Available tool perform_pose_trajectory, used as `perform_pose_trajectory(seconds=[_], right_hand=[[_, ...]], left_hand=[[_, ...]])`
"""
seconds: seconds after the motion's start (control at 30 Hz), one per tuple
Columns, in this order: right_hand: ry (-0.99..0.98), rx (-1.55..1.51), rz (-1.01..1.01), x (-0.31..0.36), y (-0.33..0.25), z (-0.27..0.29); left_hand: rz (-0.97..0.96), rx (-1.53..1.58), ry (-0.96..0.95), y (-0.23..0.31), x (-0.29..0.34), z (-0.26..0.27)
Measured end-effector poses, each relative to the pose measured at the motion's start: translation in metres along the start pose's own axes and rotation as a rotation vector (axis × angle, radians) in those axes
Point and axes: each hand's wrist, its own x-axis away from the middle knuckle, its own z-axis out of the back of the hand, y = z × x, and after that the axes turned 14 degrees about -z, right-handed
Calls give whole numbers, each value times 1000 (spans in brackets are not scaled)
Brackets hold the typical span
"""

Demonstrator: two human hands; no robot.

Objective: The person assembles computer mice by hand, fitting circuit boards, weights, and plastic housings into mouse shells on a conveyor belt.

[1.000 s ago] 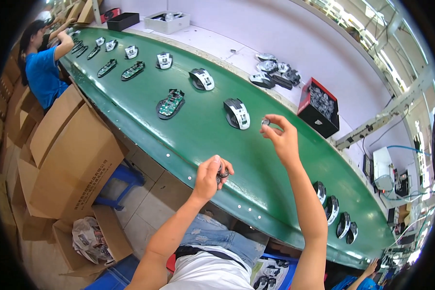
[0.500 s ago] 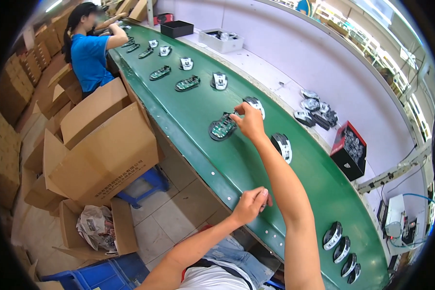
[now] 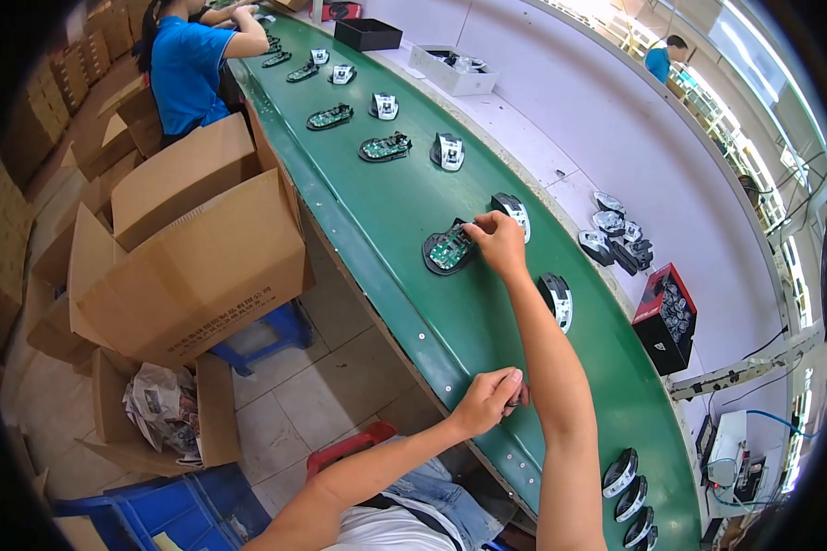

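Observation:
My right hand (image 3: 500, 244) reaches over the green work surface, its thumb and fingers pinched at the upper right end of an open computer mouse base (image 3: 448, 250). The base lies flat, with its green circuit board facing up. Just beyond the hand is a white-and-black mouse top shell (image 3: 513, 215), and another top shell (image 3: 558, 301) sits to the right of my forearm. Nearer to me, my left hand (image 3: 487, 402) is closed above the surface's near edge. Something small and dark shows at its fingertips; its kind is unclear.
More mouse bases (image 3: 385, 148) and top shells (image 3: 447, 151) run in rows toward a person in blue (image 3: 188, 73). Several shells (image 3: 629, 473) stand at the near right. Bagged parts (image 3: 616, 230) and a black-and-red box (image 3: 666, 321) line the ledge. Cardboard boxes (image 3: 193, 266) stand left.
The whole view has shifted, so surface and parts appear farther right. My right hand stays pinched at the same mouse base, and my left hand remains closed near the edge.

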Motion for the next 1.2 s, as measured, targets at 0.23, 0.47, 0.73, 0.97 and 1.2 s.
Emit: perform_pose_trajectory(seconds=[0.23,0.47,0.73,0.97,1.2], right_hand=[[-85,203,14,-10,5,13],[-221,349,26,1,-24,17],[-227,311,109,15,-17,28],[-221,212,99,26,-21,33],[-179,206,75,30,-18,33]], left_hand=[[12,15,-9,-2,0,-1],[6,15,0,-3,1,2],[-6,45,-1,-2,0,0],[-1,34,-20,-4,1,2],[-19,41,-9,0,0,1]])
